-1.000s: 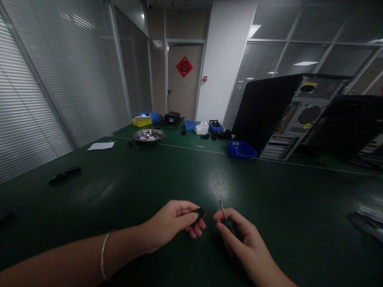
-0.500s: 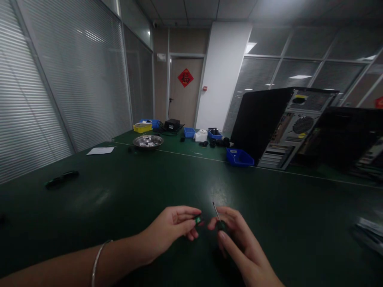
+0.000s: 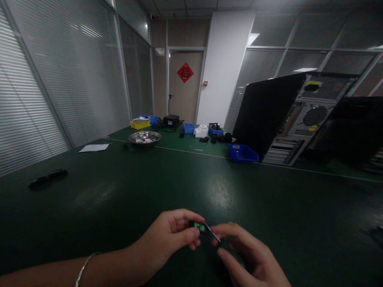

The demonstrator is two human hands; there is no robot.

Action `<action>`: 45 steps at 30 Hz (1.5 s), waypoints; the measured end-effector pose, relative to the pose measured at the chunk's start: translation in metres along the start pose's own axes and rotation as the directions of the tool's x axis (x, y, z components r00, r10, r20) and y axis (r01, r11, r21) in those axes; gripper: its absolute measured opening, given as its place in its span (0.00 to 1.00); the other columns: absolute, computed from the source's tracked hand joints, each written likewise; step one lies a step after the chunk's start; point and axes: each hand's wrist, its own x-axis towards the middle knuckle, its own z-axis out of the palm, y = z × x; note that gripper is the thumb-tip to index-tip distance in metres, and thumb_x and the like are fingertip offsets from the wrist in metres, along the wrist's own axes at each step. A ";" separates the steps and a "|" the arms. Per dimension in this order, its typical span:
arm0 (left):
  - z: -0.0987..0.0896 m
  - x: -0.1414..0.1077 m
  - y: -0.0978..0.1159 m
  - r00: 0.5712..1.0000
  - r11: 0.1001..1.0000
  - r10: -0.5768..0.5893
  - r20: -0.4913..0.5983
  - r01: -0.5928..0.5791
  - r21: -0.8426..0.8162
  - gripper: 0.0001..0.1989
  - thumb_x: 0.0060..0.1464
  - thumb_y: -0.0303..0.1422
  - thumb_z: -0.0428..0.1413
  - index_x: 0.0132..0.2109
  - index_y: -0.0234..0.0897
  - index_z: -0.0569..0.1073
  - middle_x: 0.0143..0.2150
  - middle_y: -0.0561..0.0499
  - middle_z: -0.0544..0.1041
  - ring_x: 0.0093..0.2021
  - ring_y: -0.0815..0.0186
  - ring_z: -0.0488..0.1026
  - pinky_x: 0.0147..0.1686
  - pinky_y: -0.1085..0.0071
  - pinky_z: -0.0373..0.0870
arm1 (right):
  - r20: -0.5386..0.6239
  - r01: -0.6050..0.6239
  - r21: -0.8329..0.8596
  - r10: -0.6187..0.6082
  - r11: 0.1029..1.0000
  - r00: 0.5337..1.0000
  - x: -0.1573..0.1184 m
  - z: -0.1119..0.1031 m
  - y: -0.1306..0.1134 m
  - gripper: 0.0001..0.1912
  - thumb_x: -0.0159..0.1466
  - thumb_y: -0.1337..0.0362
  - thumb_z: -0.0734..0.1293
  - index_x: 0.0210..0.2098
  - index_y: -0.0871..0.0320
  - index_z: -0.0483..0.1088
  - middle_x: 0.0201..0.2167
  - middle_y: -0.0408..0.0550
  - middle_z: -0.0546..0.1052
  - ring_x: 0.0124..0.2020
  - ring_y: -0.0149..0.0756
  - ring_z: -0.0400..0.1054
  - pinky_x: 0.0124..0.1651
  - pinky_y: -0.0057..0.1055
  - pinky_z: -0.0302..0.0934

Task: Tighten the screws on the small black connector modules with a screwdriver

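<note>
Between the thumb and fingers of my left hand (image 3: 176,231) is a small green circuit board (image 3: 199,227), which seems to sit in a dark part. My right hand (image 3: 249,251) is closed on a screwdriver (image 3: 213,232) with a thin metal shaft; its handle is mostly hidden by the fingers. The shaft slants up and left, and its tip is at the right edge of the circuit board. Whether the tip touches it, I cannot tell. Both hands are just above the green table (image 3: 134,191).
A long dark piece (image 3: 48,178) and white paper (image 3: 94,148) lie left. Farther back are a metal bowl (image 3: 145,138) with small parts, a yellow bin (image 3: 140,124), a white device (image 3: 201,130) and a blue bin (image 3: 243,154). A computer tower (image 3: 269,115) stands at right.
The screwdriver has tipped over to the left, so its tip is now at the circuit board. My hands are closer together. The camera view has shifted slightly.
</note>
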 end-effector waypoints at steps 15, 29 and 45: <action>-0.001 -0.003 -0.004 0.999 0.993 0.041 -0.032 -0.045 -0.112 0.15 0.48 0.26 0.64 0.45 0.31 0.76 0.36 0.48 0.79 0.37 0.66 0.75 0.41 0.69 0.67 | -0.092 0.285 -0.261 -0.318 0.922 0.944 -0.004 0.002 -0.001 0.16 0.66 0.66 0.63 0.52 0.46 0.72 0.44 0.50 0.78 0.45 0.42 0.73 0.46 0.31 0.69; 0.000 -0.005 0.000 0.999 0.994 0.040 -0.023 -0.042 -0.102 0.11 0.47 0.29 0.65 0.39 0.31 0.78 0.31 0.50 0.77 0.34 0.68 0.72 0.38 0.69 0.66 | -0.036 0.226 -0.204 -0.238 0.953 0.971 -0.003 0.004 -0.005 0.14 0.66 0.66 0.63 0.50 0.49 0.74 0.42 0.51 0.78 0.42 0.41 0.74 0.44 0.33 0.69; -0.001 -0.006 0.004 0.999 0.985 -0.048 0.024 0.051 -0.165 0.11 0.42 0.28 0.67 0.36 0.29 0.79 0.27 0.49 0.77 0.28 0.69 0.73 0.33 0.71 0.65 | -0.005 0.263 -0.127 -0.266 0.956 0.964 -0.001 0.003 -0.006 0.14 0.65 0.66 0.64 0.47 0.50 0.76 0.36 0.51 0.79 0.35 0.40 0.75 0.36 0.31 0.69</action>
